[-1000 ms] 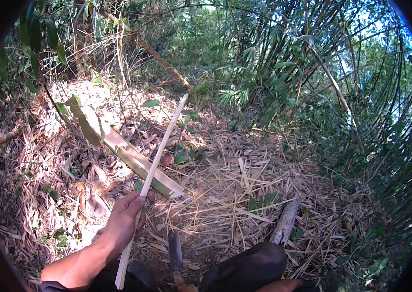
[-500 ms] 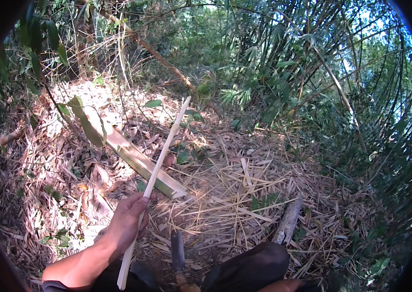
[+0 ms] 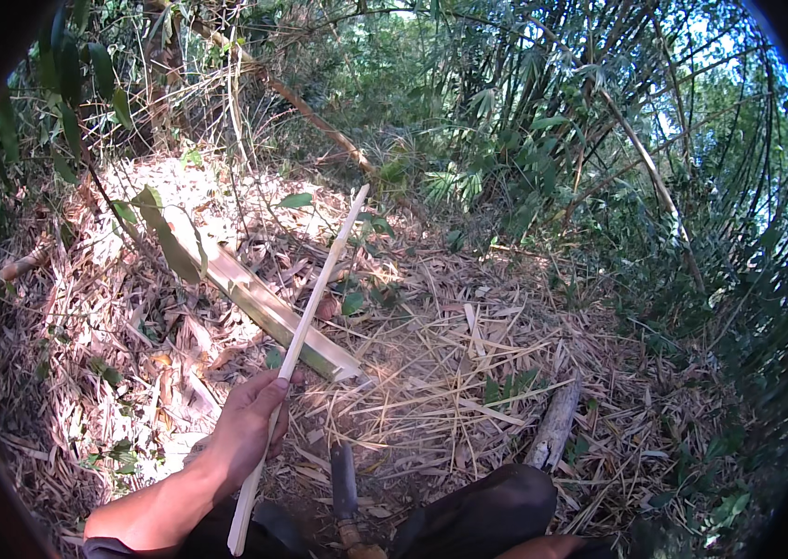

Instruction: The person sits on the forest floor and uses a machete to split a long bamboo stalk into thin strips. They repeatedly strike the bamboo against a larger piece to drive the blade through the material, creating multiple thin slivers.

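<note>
My left hand grips a long pale bamboo strip near its lower third. The strip slants up and to the right, its tip over the leaf litter. Just beyond my hand a split green bamboo section lies on the ground, running from upper left to lower right. My right hand is not in view. A dark trouser knee shows at the bottom edge.
A knife-like tool with a dark blade lies on the ground by the knee. A short grey log lies to the right. Dry bamboo leaves cover the ground; dense bamboo stems and green foliage stand behind and at right.
The strip and my left hand stay almost in place; the view has shifted slightly.
</note>
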`<move>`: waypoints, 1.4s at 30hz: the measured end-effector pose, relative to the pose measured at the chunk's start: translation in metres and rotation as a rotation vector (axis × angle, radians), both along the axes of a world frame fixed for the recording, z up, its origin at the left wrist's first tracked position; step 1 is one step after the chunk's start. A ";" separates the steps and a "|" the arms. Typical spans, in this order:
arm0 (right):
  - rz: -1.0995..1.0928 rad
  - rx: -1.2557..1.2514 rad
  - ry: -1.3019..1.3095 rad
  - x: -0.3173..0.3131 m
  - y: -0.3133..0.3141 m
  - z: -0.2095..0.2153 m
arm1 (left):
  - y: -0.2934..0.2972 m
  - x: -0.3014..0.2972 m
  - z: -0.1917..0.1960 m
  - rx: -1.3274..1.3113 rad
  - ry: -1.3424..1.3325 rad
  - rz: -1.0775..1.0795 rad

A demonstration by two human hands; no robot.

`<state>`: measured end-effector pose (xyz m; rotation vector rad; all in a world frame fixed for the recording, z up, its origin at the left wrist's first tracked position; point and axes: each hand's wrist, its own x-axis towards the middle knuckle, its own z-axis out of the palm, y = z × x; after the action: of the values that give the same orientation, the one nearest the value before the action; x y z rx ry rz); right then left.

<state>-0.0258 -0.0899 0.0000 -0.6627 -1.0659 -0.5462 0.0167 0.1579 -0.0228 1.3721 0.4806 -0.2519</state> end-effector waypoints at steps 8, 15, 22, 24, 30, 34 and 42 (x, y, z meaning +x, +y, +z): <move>0.007 -0.006 0.030 -0.003 0.004 0.000 | 0.000 0.000 0.000 -0.032 0.008 0.007; 0.039 -0.008 0.062 -0.004 0.005 0.000 | 0.001 0.000 -0.003 -0.039 0.006 -0.005; 0.053 -0.007 0.089 -0.005 0.007 -0.001 | 0.001 -0.001 -0.004 -0.018 -0.002 -0.020; 0.060 -0.008 0.098 -0.005 0.007 -0.001 | 0.002 -0.002 -0.004 -0.019 -0.007 -0.023; 0.088 -0.012 0.152 -0.010 0.010 -0.001 | 0.002 -0.003 -0.001 -0.043 0.015 -0.005; 0.092 -0.039 0.206 -0.018 0.007 -0.001 | 0.001 0.002 -0.001 -0.042 0.010 0.004; 0.102 -0.042 0.237 -0.023 0.007 0.001 | 0.001 -0.003 -0.001 -0.023 0.011 -0.009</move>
<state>-0.0484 -0.0824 0.0010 -0.6874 -0.8846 -0.3484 0.0141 0.1584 -0.0236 1.3512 0.4789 -0.2718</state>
